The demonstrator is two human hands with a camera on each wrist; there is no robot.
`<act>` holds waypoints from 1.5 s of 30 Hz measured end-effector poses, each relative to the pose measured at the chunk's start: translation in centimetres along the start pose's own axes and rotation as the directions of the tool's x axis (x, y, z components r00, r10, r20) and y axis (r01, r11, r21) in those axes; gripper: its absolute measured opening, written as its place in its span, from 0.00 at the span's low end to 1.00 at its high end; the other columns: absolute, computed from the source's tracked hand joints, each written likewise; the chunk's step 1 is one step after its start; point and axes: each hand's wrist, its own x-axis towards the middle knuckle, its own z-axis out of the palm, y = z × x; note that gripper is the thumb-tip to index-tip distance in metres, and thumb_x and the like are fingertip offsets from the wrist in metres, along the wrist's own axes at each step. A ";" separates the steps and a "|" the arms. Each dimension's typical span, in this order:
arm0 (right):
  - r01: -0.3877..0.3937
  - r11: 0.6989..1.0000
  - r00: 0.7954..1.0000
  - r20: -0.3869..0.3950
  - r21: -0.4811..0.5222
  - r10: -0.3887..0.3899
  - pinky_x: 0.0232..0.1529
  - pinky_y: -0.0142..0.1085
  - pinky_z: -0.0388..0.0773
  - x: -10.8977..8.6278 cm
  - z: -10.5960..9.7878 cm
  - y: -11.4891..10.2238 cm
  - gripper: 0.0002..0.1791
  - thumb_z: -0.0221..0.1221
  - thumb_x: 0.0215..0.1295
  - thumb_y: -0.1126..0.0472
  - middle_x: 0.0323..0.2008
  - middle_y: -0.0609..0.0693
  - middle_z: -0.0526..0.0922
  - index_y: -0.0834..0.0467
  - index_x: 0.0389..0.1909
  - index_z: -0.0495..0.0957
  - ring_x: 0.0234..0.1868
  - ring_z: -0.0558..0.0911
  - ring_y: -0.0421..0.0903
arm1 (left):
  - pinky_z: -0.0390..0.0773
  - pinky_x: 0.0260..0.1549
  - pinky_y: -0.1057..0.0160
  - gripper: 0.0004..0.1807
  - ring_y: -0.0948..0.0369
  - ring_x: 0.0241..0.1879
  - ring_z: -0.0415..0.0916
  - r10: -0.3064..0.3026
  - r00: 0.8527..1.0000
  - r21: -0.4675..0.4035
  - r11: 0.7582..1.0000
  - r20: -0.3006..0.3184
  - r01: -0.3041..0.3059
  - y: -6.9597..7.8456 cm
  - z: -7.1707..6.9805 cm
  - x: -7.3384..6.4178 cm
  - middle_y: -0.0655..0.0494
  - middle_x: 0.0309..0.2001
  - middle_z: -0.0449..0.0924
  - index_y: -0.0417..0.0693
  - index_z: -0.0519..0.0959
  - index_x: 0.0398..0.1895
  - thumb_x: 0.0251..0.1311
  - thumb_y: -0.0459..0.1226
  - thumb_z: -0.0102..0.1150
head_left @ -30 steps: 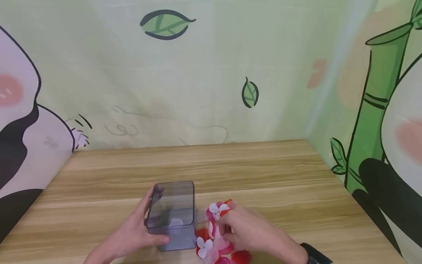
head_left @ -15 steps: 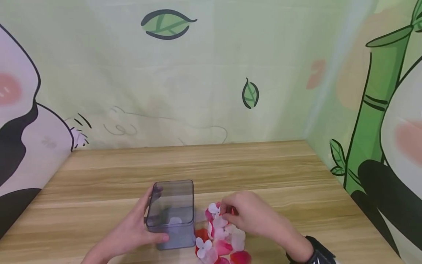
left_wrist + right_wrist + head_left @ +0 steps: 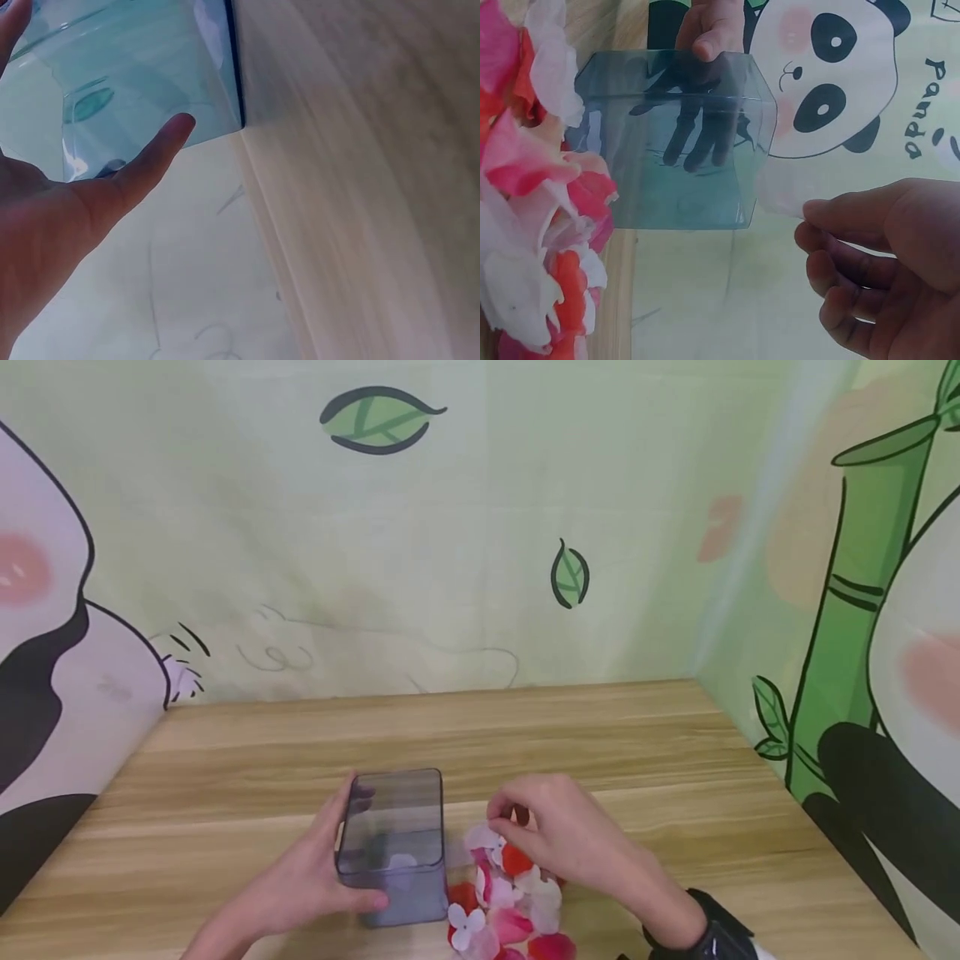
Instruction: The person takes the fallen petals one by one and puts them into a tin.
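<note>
A clear, bluish plastic box [image 3: 408,897] stands on the table, with a pale petal [image 3: 401,862] showing through its wall. My left hand [image 3: 303,877] holds the box from the left, thumb along the near side and fingers spread against another wall, visible through the plastic in the right wrist view. Between thumb and index finger, my right hand [image 3: 558,831] pinches a thin whitish petal [image 3: 784,191]; the other fingers are curled. This hand is raised over the far end of a heap of artificial petals [image 3: 512,925] in pink, red and white, right beside the box.
The wood-grain table [image 3: 645,760] runs back to a pale green cloth backdrop [image 3: 465,527] printed with leaves, pandas and bamboo. A four-lobed white flower piece [image 3: 465,928] lies at the heap's left edge. A black band [image 3: 708,935] circles the right wrist.
My right hand has risen from the petal heap and shifted away from the body, with a pale petal now in its fingertips. The left hand and the box stay in place.
</note>
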 end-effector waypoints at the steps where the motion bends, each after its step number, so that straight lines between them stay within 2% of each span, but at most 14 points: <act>1: 0.011 1.000 1.000 -0.021 0.002 -0.011 0.32 0.29 0.80 0.1 0.0 -0.1 0.05 0.70 0.64 0.66 0.29 0.37 0.82 0.53 0.34 0.86 0.30 0.77 0.34 | 0.71 0.61 0.54 0.79 0.43 0.65 0.65 -0.003 1.000 0.003 1.000 0.001 0.003 0.0 0.0 0.0 0.36 0.75 0.55 0.45 0.36 0.83 0.38 0.52 0.87; 4: 0.049 0.998 0.996 -0.077 0.027 -0.046 0.33 0.28 0.80 0.3 0.1 -0.3 0.05 0.70 0.64 0.67 0.30 0.38 0.83 0.54 0.35 0.86 0.32 0.78 0.34 | 0.73 0.58 0.59 0.80 0.44 0.62 0.68 -0.010 1.000 0.010 1.000 0.002 0.010 0.0 -0.2 0.0 0.37 0.73 0.56 0.46 0.36 0.84 0.36 0.51 0.87; 8: 0.093 0.994 0.989 -0.123 0.058 -0.085 0.34 0.27 0.80 0.7 0.4 -0.6 0.05 0.70 0.64 0.67 0.33 0.40 0.85 0.55 0.36 0.86 0.33 0.79 0.34 | 0.73 0.57 0.60 0.80 0.46 0.61 0.70 -0.006 1.000 0.034 0.999 0.003 0.006 0.1 -0.3 0.1 0.37 0.73 0.57 0.45 0.36 0.83 0.35 0.53 0.87; 14: 0.128 0.989 0.983 -0.144 0.074 -0.116 0.35 0.26 0.80 1.2 0.7 -1.0 0.05 0.71 0.63 0.68 0.33 0.41 0.85 0.55 0.36 0.86 0.33 0.79 0.34 | 0.75 0.56 0.59 0.80 0.46 0.59 0.71 0.014 1.000 0.029 0.999 0.020 -0.014 0.1 -0.3 0.3 0.35 0.72 0.58 0.45 0.37 0.83 0.35 0.53 0.87; 18: 0.144 0.986 0.980 -0.153 0.085 -0.129 0.34 0.26 0.79 1.5 0.9 -1.2 0.05 0.70 0.63 0.68 0.33 0.41 0.85 0.55 0.36 0.86 0.33 0.79 0.33 | 0.75 0.56 0.58 0.79 0.45 0.59 0.71 -0.001 0.999 0.028 1.000 0.037 0.000 0.2 -0.4 0.5 0.36 0.71 0.60 0.46 0.37 0.83 0.36 0.52 0.87; 26: 0.184 0.979 0.963 -0.214 0.084 -0.162 0.29 0.24 0.77 2.1 1.8 -1.1 0.04 0.71 0.64 0.67 0.31 0.42 0.85 0.56 0.36 0.87 0.31 0.79 0.33 | 0.76 0.55 0.55 0.74 0.43 0.59 0.70 -0.013 0.998 -0.094 0.995 0.069 0.020 0.1 -0.3 0.6 0.34 0.71 0.58 0.51 0.39 0.82 0.39 0.44 0.87; 28: 0.190 0.978 0.959 -0.229 0.080 -0.168 0.28 0.24 0.76 2.3 2.1 -1.1 0.03 0.71 0.63 0.66 0.31 0.42 0.85 0.56 0.36 0.87 0.31 0.78 0.33 | 0.76 0.54 0.55 0.74 0.44 0.59 0.71 -0.011 0.998 -0.095 0.995 0.068 0.018 0.0 -0.2 0.6 0.34 0.70 0.59 0.51 0.39 0.82 0.40 0.44 0.87; 37: 0.245 0.969 0.942 -0.244 0.035 -0.229 0.33 0.21 0.76 2.8 3.5 -1.1 0.05 0.73 0.61 0.66 0.33 0.42 0.87 0.56 0.36 0.87 0.33 0.80 0.33 | 0.77 0.53 0.60 0.73 0.43 0.58 0.70 0.036 0.999 -0.105 0.994 0.033 -0.032 -0.3 0.1 0.4 0.36 0.70 0.61 0.52 0.42 0.82 0.39 0.46 0.87; 45: 0.232 0.971 0.954 -0.210 0.060 -0.215 0.33 0.21 0.77 2.6 4.1 -1.2 0.06 0.74 0.60 0.63 0.34 0.43 0.87 0.56 0.37 0.88 0.32 0.80 0.33 | 0.75 0.56 0.59 0.73 0.38 0.65 0.62 0.049 0.999 -0.099 0.994 0.008 -0.048 -0.6 0.6 0.1 0.37 0.74 0.54 0.55 0.38 0.84 0.43 0.45 0.85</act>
